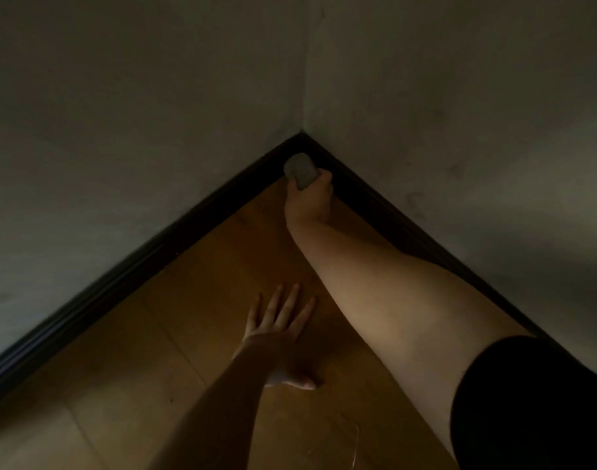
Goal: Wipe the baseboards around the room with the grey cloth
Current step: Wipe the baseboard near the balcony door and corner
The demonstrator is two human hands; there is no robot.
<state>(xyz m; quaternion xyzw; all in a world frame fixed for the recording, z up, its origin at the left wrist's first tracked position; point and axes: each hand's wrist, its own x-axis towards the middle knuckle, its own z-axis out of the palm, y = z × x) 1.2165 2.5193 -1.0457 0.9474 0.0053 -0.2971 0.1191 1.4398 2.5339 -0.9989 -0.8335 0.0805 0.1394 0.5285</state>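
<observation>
A dark baseboard (127, 266) runs along two walls and meets in a corner at the upper middle. My right hand (309, 198) reaches into that corner with its fingers closed around a bunched grey cloth (299, 171). The cloth presses against the left baseboard just short of the corner. My left hand (280, 327) lies flat on the wooden floor nearer to me, fingers spread, holding nothing. The right stretch of baseboard (409, 228) is partly hidden behind my right forearm.
Pale, scuffed walls (154, 96) rise on both sides of the corner. A wooden plank floor (127, 385) fills the triangle between them. The room is dim. A black sleeve (528, 401) covers my right upper arm at the lower right.
</observation>
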